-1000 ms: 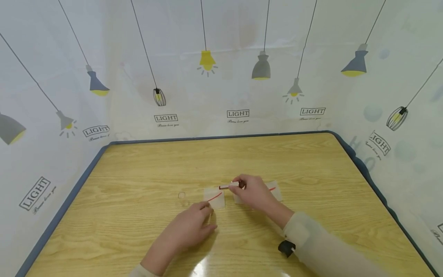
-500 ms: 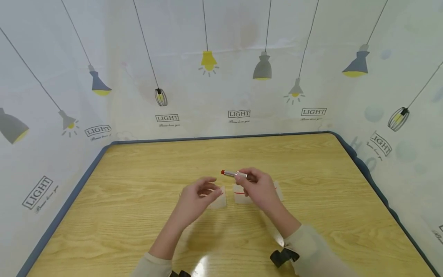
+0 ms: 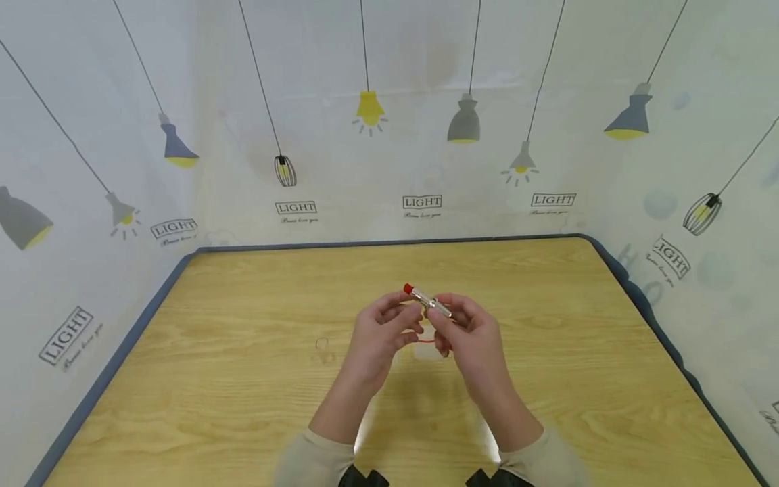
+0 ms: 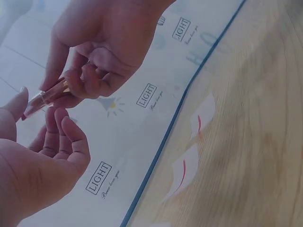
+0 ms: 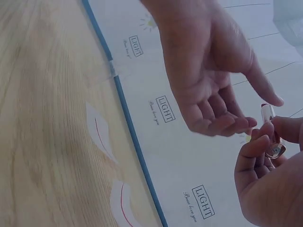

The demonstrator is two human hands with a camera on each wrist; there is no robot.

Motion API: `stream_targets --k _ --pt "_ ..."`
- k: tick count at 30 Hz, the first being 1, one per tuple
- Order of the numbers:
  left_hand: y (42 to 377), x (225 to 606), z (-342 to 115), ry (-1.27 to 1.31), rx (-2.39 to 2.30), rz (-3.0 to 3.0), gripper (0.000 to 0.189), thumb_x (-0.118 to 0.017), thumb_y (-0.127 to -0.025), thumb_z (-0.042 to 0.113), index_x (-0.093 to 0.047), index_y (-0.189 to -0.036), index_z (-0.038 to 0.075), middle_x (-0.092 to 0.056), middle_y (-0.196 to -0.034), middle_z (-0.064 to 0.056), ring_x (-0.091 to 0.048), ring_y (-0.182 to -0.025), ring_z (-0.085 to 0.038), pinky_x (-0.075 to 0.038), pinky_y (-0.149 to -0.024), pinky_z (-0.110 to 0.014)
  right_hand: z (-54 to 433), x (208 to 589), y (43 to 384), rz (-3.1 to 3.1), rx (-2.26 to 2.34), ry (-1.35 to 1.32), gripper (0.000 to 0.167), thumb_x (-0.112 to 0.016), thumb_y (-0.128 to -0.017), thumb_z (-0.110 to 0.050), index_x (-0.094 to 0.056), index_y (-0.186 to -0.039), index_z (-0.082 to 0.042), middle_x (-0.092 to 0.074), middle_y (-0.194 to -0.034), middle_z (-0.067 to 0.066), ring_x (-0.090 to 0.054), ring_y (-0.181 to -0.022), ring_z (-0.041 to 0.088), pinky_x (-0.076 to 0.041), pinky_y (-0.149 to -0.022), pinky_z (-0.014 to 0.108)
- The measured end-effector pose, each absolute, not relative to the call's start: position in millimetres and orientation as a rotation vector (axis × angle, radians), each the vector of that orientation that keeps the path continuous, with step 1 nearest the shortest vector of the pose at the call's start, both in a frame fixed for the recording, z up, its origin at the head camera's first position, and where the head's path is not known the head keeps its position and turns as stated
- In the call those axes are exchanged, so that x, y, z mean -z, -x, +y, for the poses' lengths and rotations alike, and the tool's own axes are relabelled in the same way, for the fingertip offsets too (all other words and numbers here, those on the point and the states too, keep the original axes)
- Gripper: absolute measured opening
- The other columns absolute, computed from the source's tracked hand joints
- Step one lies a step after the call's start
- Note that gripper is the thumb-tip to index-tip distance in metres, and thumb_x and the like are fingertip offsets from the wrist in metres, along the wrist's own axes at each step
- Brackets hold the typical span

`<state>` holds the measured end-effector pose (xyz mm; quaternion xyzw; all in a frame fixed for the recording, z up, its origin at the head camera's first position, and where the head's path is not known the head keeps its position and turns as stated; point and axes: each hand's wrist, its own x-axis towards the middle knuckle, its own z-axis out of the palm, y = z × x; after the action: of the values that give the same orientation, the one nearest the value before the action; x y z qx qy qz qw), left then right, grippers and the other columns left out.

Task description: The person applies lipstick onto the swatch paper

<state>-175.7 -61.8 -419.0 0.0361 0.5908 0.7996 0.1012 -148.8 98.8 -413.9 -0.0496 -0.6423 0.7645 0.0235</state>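
Above the table, my right hand (image 3: 477, 335) pinches a lipstick (image 3: 437, 307) with a silver tube and a red tip pointing up and left. My left hand (image 3: 385, 335) is beside it, fingers loosely bent, thumb near the red end. In the right wrist view, the left hand (image 5: 208, 80) has its thumb spread from its fingers by the lipstick (image 5: 268, 112); any contact is hard to tell. White paper slips with red strokes lie below; one slip (image 3: 427, 350) shows between the hands, and two slips (image 4: 183, 171) appear in the left wrist view.
A small clear object with a thin round rim (image 3: 322, 343) stands on the wooden table (image 3: 243, 392), left of the hands. White walls (image 3: 341, 169) printed with lamps surround the table, meeting it at a blue edge strip (image 3: 389, 243).
My right hand has lifted the lipstick off the paper slips and tilted its red tip upward. My left hand has left the left slip, rising and moving right to meet the lipstick.
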Motion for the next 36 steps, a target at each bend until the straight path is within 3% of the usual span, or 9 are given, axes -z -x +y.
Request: stream_targets --k 4,12,21,25,33,36 --pt "174.3 420.3 -52.4 -0.107 -2.421 1.713 0.025 -0.073 -0.102 0.016 -0.069 -0.122 0.001 -0.074 -0.097 0.003 -0.066 -0.083 -0.013 -0.060 -0.077 -0.024 97.4 413.1 142.6 -1.943 -2.381 0.161 0.026 -0.073 -0.100 -0.006 -0.067 -0.125 -0.002 -0.076 -0.091 -0.009 -0.055 -0.063 0.009 -0.046 -0.058 0.019" --pt "171.1 421.1 -47.6 -0.055 -2.494 1.726 0.004 -0.077 -0.098 0.013 -0.074 -0.099 0.010 -0.069 -0.084 0.005 -0.062 -0.076 -0.010 -0.057 -0.073 -0.022 94.3 416.4 138.5 -1.971 -2.322 0.172 0.029 -0.075 -0.098 -0.003 -0.068 -0.126 0.002 -0.076 -0.092 -0.010 -0.056 -0.066 0.008 -0.046 -0.059 0.019" --pt "168.1 420.3 -45.6 -0.091 -2.546 1.765 0.008 -0.078 -0.097 0.011 -0.074 -0.097 0.005 -0.068 -0.081 0.006 -0.060 -0.078 -0.010 -0.054 -0.075 -0.021 91.1 418.7 138.6 -1.985 -2.285 0.150 0.027 -0.074 -0.099 -0.003 -0.069 -0.124 0.002 -0.074 -0.087 -0.010 -0.054 -0.065 0.007 -0.047 -0.057 0.018" --pt "166.2 419.5 -45.4 -0.067 -2.567 1.764 0.006 -0.078 -0.097 0.010 -0.074 -0.095 0.007 -0.069 -0.083 0.006 -0.060 -0.078 -0.010 -0.054 -0.076 -0.021 89.5 420.9 138.8 -1.992 -2.259 0.129 0.025 -0.074 -0.098 -0.001 -0.070 -0.123 0.001 -0.074 -0.087 -0.011 -0.054 -0.065 0.006 -0.047 -0.057 0.018" --pt "163.6 419.5 -44.5 -0.039 -2.603 1.781 0.020 -0.077 -0.098 0.013 -0.062 -0.086 0.010 -0.066 -0.085 0.003 -0.056 -0.076 -0.012 -0.051 -0.072 -0.021 84.5 422.2 138.3 -2.006 -2.228 0.080 0.025 -0.076 -0.097 -0.001 -0.071 -0.121 0.000 -0.076 -0.092 -0.007 -0.058 -0.067 0.007 -0.048 -0.057 0.017" --pt "163.2 420.6 -45.8 -0.063 -2.593 1.762 0.016 -0.076 -0.099 0.015 -0.063 -0.093 0.008 -0.067 -0.086 0.003 -0.057 -0.075 -0.011 -0.052 -0.071 -0.020 82.3 421.5 138.1 -2.002 -2.235 0.083 0.025 -0.075 -0.097 0.001 -0.070 -0.122 0.002 -0.076 -0.093 -0.009 -0.059 -0.067 0.006 -0.048 -0.058 0.018"
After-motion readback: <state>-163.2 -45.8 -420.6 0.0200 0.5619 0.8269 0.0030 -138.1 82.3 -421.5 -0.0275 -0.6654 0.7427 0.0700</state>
